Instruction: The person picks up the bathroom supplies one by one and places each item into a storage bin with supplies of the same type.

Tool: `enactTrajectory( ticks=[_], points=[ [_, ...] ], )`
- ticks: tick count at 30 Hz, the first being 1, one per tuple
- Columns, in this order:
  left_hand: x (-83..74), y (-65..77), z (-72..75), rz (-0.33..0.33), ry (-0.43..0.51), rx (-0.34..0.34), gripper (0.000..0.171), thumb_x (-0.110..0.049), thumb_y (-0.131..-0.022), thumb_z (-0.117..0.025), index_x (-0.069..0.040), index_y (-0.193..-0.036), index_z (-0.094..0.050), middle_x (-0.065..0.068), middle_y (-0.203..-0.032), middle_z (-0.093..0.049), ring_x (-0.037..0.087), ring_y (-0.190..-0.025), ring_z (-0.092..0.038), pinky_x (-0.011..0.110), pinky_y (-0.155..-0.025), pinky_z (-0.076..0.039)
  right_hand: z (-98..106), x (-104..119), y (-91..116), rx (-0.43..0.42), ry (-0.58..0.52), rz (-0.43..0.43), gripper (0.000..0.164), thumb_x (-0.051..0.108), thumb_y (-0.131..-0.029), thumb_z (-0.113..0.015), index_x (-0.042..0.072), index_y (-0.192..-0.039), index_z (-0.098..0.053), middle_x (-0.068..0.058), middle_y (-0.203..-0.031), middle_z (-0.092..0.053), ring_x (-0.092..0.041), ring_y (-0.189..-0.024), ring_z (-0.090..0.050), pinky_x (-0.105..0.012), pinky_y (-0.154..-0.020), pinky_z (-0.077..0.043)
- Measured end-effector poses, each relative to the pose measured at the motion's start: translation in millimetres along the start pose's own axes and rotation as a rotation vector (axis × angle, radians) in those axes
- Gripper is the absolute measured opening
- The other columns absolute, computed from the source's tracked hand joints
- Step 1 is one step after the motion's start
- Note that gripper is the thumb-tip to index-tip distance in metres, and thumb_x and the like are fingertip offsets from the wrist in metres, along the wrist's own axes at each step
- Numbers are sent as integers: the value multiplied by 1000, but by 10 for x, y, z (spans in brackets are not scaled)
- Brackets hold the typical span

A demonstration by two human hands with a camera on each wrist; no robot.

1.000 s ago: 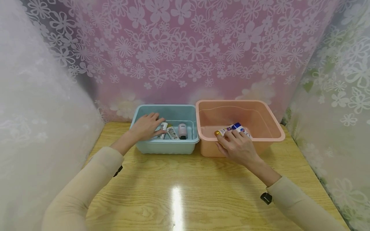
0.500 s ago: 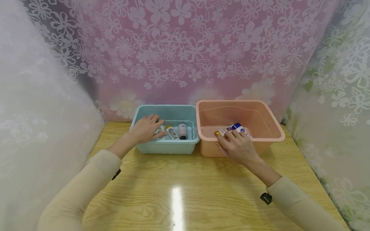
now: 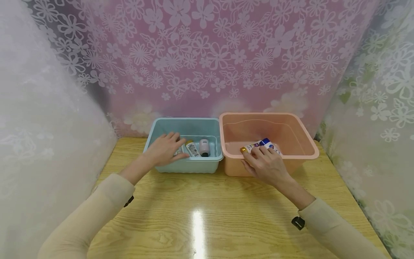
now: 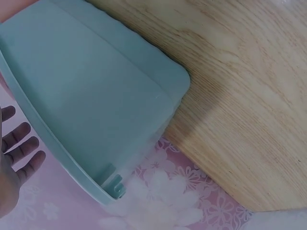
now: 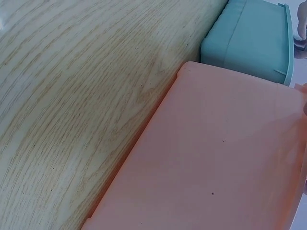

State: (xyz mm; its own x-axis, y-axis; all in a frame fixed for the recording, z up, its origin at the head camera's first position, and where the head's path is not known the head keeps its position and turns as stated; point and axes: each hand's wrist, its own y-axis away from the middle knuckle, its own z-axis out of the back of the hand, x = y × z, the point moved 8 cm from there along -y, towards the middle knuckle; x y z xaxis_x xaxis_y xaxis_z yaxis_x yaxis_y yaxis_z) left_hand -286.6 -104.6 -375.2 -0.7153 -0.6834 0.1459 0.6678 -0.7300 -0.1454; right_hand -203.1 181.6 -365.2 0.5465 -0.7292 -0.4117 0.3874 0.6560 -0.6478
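My left hand (image 3: 162, 149) hovers over the near left part of the blue bin (image 3: 185, 166). Its fingers are spread and hold nothing in the left wrist view. Partly under it lies a white tube (image 3: 179, 149); beside that are a printed tube with a yellow cap (image 3: 193, 148) and a pale pink bottle (image 3: 204, 146) with a black cap. My right hand (image 3: 266, 165) hangs loosely curled at the front rim of the pink bin (image 3: 270, 157). Just beyond its fingers lie a gold-capped tube (image 3: 250, 146) and a blue-capped white tube (image 3: 266, 142); the hand hides part of them.
Both bins stand side by side at the back of the wooden table (image 3: 168, 216), touching at their rims. A pink flowered curtain (image 3: 200, 64) hangs close behind. Pale flowered sheets (image 3: 48, 144) enclose the left and right sides.
My left hand has drawn back slightly toward me and down, covering more of the leftmost tube. My right hand and the things in the pink bin have stayed still.
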Motion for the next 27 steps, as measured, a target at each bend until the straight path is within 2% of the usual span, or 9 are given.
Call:
enactTrajectory(
  ticks=[9,19,23,27],
  points=[
    [-109,35,-2,3,-33,-29,65,-63,-102,-56,-12,-143,-60,12,-119,-64,29,-104,-63,46,-92,-58,-6,-21,14,24,4,-6,37,44,-106,-55,13,-112,-74,-12,-86,-68,-31,-74,-68,-41,-56,-55],
    [-181,97,-7,32,11,-43,67,-64,-101,-57,-15,-146,-58,12,-128,-65,32,-114,-65,51,-97,-57,34,-48,13,39,-17,-54,43,49,-107,-49,14,-116,-72,-12,-90,-70,-31,-75,-69,-43,-58,-56],
    [-216,123,-5,46,25,-32,72,-65,-101,-56,-15,-152,-54,14,-139,-64,35,-125,-63,53,-103,-55,54,-80,10,48,-38,-105,50,55,-103,-52,11,-116,-74,-14,-94,-72,-35,-79,-70,-52,-70,-57],
    [-247,152,-28,61,51,-15,77,-67,-101,-55,-17,-158,-47,16,-149,-59,37,-136,-59,54,-111,-51,39,-105,17,116,-52,-160,67,67,-100,-47,10,-124,-72,-16,-105,-73,-39,-89,-71,-59,-84,-55]
  ],
)
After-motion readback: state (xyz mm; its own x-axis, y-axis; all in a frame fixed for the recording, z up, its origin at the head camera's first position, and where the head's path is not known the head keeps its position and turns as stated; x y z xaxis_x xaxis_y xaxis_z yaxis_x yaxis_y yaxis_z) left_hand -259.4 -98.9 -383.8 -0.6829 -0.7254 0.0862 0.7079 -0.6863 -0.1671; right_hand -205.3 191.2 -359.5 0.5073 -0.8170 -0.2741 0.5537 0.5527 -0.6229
